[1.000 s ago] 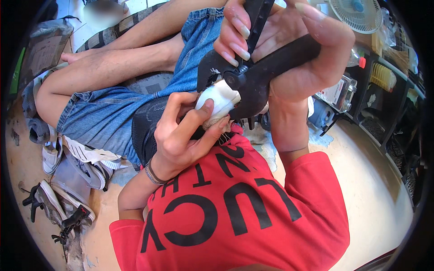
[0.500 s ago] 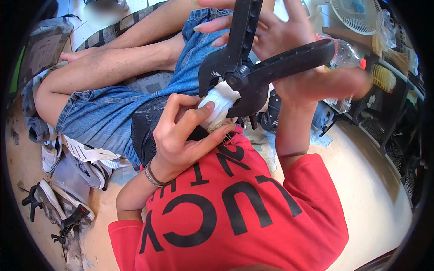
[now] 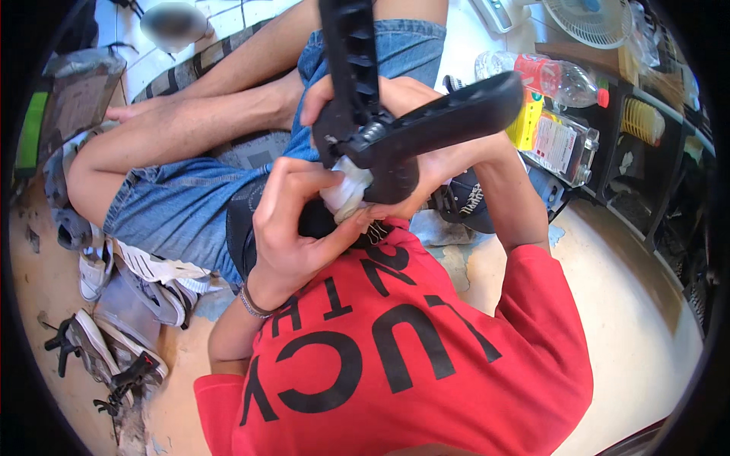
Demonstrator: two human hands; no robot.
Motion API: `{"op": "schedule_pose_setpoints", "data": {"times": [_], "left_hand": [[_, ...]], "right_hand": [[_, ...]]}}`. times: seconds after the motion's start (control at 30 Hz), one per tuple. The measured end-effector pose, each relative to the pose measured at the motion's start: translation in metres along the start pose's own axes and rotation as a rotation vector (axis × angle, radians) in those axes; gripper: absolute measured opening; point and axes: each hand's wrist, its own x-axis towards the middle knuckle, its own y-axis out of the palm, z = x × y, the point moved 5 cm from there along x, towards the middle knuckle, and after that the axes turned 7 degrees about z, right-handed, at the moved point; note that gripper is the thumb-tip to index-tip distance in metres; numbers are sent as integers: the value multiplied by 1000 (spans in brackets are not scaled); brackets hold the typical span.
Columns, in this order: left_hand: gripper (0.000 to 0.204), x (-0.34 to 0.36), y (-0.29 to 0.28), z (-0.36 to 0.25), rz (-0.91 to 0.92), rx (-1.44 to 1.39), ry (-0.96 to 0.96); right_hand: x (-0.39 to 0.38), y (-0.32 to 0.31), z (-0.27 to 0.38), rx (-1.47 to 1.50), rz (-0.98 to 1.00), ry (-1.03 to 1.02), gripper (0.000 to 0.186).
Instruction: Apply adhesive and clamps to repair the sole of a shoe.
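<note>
The left hand [image 3: 293,220] is closing its fingers [image 3: 346,228] around a white cloth wad [image 3: 346,190], pressing it against the black 2-armed tool [image 3: 395,133] directly above. The right hand [image 3: 433,159] is gripping that tool, whose longer arm is running up-right.

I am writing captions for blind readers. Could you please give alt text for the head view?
Seen from above, a seated person's right hand grips a black plastic tool while the left hand presses a white cloth against it. Shoes lie on the floor.
</note>
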Motion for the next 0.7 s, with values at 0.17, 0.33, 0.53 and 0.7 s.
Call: {"op": "schedule_pose_setpoints", "data": {"times": [0.17, 0.33, 0.53, 0.7], "left_hand": [[47, 0, -15, 15, 16, -363, -95], [55, -16, -25, 31, 23, -432, -251], [69, -16, -28, 25, -77, -555, -256], [64, -8, -32, 33, 99, -241, -19]], "right_hand": [[5, -4, 25, -313, -96, -144, 100], [-30, -40, 40, -543, -115, -95, 88], [-56, -17, -2, -450, -33, 255, 57], [-64, -6, 5, -455, -118, 272, 45]]}}
